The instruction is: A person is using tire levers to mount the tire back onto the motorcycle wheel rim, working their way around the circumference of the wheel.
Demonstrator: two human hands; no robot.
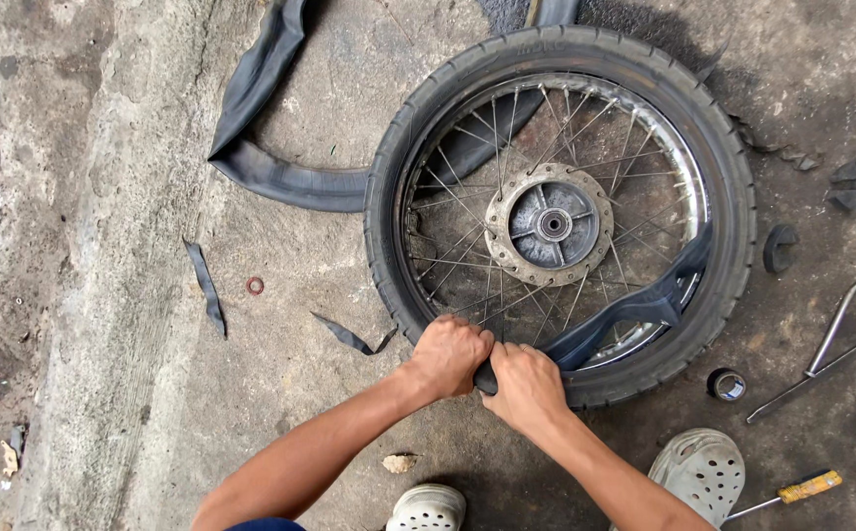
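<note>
While both hands' fingers clamp the inner tube (634,310), left hand (450,354), right hand (524,385), tyre (388,226) beneath.

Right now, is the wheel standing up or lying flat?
Lying flat: the wheel rests on the concrete floor, hub facing up, both hands gripping its near edge.

Looks like a roadside-type tyre repair workshop. Bare, stained concrete floor (84,246) with a spoked motorcycle wheel (558,216) lying flat on it, an old inner tube (270,147) dumped far left, rubber scraps (204,285) around, tyre levers (821,349) and a yellow-handled screwdriver (792,492) scattered on the right.
</note>
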